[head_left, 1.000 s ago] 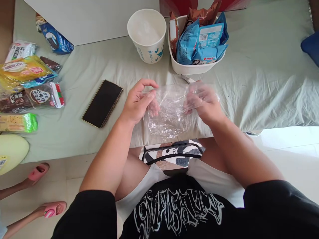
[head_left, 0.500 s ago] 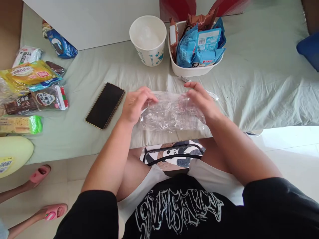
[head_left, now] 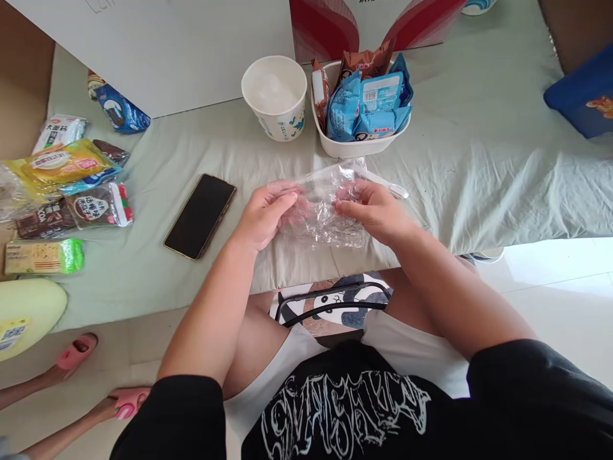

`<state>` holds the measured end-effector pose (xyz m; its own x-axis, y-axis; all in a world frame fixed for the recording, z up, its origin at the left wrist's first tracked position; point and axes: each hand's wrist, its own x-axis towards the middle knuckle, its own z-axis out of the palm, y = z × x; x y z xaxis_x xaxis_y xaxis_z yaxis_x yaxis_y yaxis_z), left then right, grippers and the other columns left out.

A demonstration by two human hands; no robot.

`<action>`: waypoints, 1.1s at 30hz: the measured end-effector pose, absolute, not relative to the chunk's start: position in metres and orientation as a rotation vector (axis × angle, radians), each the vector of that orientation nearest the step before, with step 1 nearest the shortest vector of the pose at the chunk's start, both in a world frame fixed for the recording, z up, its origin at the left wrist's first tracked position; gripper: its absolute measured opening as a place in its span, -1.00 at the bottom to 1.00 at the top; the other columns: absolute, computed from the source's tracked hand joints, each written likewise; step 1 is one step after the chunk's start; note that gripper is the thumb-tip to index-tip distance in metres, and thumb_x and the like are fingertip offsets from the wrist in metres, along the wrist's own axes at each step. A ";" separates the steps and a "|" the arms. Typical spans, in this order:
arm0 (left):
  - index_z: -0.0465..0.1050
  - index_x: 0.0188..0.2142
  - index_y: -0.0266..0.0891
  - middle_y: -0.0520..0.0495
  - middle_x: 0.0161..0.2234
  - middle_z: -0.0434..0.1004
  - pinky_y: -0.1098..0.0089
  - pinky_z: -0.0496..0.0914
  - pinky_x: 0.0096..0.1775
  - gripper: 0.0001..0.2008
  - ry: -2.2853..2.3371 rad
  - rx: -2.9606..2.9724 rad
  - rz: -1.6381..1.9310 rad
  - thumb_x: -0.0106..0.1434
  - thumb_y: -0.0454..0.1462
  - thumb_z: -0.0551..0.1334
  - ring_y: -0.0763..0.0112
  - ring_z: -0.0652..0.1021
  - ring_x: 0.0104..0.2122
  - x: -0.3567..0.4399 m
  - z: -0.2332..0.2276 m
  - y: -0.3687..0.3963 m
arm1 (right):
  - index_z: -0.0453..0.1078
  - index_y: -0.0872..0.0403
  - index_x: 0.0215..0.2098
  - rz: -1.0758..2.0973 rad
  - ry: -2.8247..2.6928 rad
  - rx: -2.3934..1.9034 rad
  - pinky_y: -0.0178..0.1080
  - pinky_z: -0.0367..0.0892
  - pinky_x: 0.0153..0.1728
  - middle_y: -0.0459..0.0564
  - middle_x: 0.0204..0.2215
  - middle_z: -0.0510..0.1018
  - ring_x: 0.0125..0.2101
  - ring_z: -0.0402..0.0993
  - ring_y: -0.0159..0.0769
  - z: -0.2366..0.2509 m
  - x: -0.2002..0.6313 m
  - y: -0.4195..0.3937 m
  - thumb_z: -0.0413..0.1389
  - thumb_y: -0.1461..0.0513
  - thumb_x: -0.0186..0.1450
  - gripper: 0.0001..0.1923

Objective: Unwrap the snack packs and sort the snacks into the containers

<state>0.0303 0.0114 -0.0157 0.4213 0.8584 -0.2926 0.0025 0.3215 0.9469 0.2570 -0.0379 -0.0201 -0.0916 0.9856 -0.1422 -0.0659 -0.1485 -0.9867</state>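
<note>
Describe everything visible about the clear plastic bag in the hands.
The plastic bag is thin, transparent film, crinkled and glossy, with nothing visibly inside. It is bunched between the left hand and right hand, whose fingers pinch it from both sides. It is held at the near edge of the green sheet, just in front of the white basket. Its upper right corner sticks up loosely.

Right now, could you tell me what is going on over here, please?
A seated person holds a crumpled clear plastic bag between the left hand and the right hand, just above the green sheet. Beyond it stand a paper cup and a white tub of snack packets. A phone lies to the left.
</note>
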 end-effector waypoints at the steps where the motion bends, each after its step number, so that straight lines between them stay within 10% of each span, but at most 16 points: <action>1: 0.59 -0.13 -0.15 -0.06 -0.40 0.72 0.38 0.53 -0.49 -0.64 0.969 1.109 0.664 0.10 -0.09 0.47 0.25 0.69 -0.46 0.030 -0.015 0.012 | 0.40 0.03 -0.33 1.432 -1.168 -1.235 -0.26 0.42 -0.39 -0.11 -0.46 0.55 -0.45 0.49 -0.37 -0.019 0.257 -0.039 0.38 0.04 0.18 -0.67; 9: 0.48 -0.34 -0.15 0.14 -0.63 0.36 0.49 0.25 -0.63 -0.87 1.023 1.153 0.848 0.14 -0.21 0.38 0.53 0.38 -0.68 0.022 -0.007 0.015 | 0.34 -0.03 -0.13 1.435 -1.135 -1.185 -0.32 0.15 -0.57 -0.24 -0.59 0.39 -0.63 0.24 -0.45 -0.016 0.259 -0.041 0.26 0.05 0.32 -0.73; 15: 0.47 -0.53 -0.21 -0.05 -0.51 0.44 0.38 0.37 -0.49 -0.72 0.949 1.206 0.897 0.19 -0.08 0.22 0.43 0.45 -0.52 0.018 -0.009 0.020 | 0.40 0.02 -0.44 1.392 -1.106 -1.156 -0.25 0.27 -0.49 -0.07 -0.52 0.42 -0.52 0.35 -0.35 -0.013 0.260 -0.040 0.06 -0.09 0.38 -0.58; 22: 0.53 -0.20 -0.15 0.00 -0.26 0.52 0.42 0.47 -0.28 -0.69 1.277 1.597 1.113 0.01 -0.29 0.40 0.42 0.54 -0.29 0.022 -0.031 0.021 | 0.34 -0.05 -0.08 1.109 -1.010 -1.343 -0.31 0.20 -0.48 -0.22 -0.47 0.44 -0.52 0.26 -0.42 -0.027 0.259 -0.037 0.37 0.12 0.15 -0.56; 33: 0.47 0.06 -0.12 -0.12 -0.08 0.64 0.30 0.54 -0.04 -0.40 0.895 1.394 0.933 0.20 0.17 0.42 0.27 0.64 -0.09 0.071 -0.037 -0.019 | 0.31 0.01 -0.31 1.125 -1.465 -1.181 -0.17 0.36 -0.19 -0.05 -0.32 0.55 -0.28 0.47 -0.28 -0.014 0.237 -0.054 0.12 0.14 0.32 -0.88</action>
